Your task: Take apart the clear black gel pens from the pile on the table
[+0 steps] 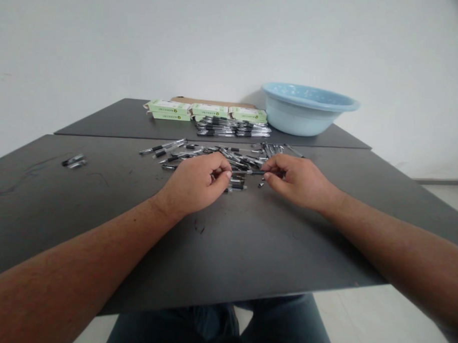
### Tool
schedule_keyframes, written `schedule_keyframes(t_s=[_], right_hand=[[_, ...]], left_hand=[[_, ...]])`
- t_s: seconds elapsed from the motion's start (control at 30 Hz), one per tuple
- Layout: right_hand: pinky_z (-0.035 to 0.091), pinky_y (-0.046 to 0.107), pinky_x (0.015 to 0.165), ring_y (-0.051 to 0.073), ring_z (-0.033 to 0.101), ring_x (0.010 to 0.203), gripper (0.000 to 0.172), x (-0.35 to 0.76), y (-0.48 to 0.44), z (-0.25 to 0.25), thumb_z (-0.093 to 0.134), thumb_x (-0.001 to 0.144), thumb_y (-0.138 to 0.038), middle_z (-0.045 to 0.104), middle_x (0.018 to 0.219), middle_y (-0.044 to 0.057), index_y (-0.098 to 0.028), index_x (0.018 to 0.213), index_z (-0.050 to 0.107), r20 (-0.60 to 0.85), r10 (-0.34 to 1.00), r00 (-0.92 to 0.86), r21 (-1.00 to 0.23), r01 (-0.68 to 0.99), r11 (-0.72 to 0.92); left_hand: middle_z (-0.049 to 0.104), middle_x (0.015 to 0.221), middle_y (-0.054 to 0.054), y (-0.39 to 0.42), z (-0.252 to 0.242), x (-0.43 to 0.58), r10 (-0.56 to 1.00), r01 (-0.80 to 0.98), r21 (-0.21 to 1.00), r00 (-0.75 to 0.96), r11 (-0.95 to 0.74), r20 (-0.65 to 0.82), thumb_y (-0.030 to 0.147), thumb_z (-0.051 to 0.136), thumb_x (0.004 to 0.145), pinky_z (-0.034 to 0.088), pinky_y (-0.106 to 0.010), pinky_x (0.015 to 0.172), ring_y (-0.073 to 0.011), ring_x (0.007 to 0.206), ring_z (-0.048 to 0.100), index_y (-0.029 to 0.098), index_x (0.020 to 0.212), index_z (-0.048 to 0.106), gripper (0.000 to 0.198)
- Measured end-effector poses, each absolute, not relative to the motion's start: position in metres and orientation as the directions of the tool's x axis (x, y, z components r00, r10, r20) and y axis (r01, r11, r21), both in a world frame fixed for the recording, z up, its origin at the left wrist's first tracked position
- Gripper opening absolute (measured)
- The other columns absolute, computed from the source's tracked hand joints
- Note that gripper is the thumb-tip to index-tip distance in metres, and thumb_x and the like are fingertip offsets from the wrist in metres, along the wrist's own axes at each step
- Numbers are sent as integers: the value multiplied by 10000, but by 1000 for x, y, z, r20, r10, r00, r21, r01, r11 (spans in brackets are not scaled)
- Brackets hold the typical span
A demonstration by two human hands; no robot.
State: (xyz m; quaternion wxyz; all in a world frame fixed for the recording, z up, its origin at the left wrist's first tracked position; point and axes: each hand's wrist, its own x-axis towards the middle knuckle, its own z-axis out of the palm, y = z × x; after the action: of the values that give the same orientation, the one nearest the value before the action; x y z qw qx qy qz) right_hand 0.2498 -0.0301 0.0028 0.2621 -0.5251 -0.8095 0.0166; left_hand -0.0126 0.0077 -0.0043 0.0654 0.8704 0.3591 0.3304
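Note:
Between my two hands a thin pen [247,172] with a dark grip stretches level above the table. My left hand [199,182] pinches its left end between thumb and forefinger. The other end sits in the closed fingers of my right hand [299,179]. Just behind and beneath lies a loose heap of clear and black pens [202,152], partly covered by my hands. Several short pen parts [235,188] rest on the table next to my left fingertips. Small clear pieces, perhaps caps [273,149], are gathered behind my right hand.
Farther back is a neat stack of pens [231,127], in front of green and white cartons [170,111]. A light blue basin [305,114] stands at the back right. A few small pieces [74,161] lie at the left. The dark table [235,256] ends near my lap.

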Motion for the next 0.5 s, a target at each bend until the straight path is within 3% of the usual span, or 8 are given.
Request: schedule_keyframes(t_s=[0.5], right_hand=[[469, 271, 709, 169, 677, 779, 152, 243, -35, 3, 634, 857, -238, 731, 889, 8, -219, 1000, 682, 400, 832, -383, -255, 826, 503]], left_hand=[[674, 750, 28, 9, -9, -11, 629, 523, 353, 599, -776, 495, 227, 593, 873, 420, -255, 645, -132, 686, 627, 195, 875, 656, 70]])
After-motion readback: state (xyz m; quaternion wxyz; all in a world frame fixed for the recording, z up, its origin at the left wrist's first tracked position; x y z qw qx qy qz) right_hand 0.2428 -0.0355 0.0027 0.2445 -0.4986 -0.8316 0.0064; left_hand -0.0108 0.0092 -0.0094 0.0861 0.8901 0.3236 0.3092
